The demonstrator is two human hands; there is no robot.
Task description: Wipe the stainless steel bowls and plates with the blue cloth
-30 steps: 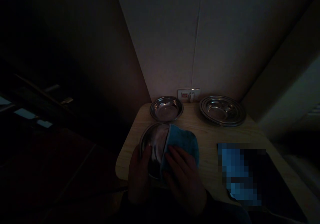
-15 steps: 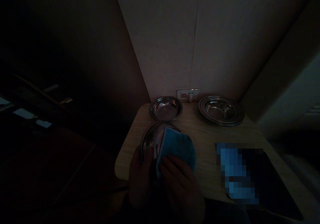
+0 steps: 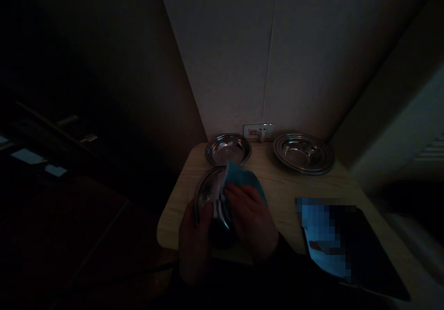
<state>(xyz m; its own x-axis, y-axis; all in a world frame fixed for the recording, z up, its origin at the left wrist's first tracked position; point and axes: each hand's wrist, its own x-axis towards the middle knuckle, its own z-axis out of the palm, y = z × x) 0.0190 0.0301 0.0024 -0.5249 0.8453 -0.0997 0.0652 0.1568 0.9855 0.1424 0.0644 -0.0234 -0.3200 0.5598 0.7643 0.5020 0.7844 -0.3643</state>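
A shiny metal plate [image 3: 210, 186] with a raised rim is tilted above the near part of the table. My left hand [image 3: 194, 243] grips its left edge, thumb on the inner face and fingers behind. My right hand [image 3: 251, 217] is closed on a blue-green cloth [image 3: 243, 175], pressing it against the plate's upper right side. The cloth and hand cover much of the plate's right half. Just behind it, a second metal plate [image 3: 228, 150] lies on the table, its near rim partly covered by the cloth's corner.
The light-wood table [image 3: 277, 185] stands against a pale wall. A stack of metal plates [image 3: 303, 154] lies at the back right. A dark flat panel [image 3: 367, 245] with a blurred bluish area rests at the front right. A socket [image 3: 258, 131] with a plug sits on the wall.
My right hand with the cloth first came down across the plate, then went back up towards its far rim, baring the lower inner face. My left hand keeps its grip.
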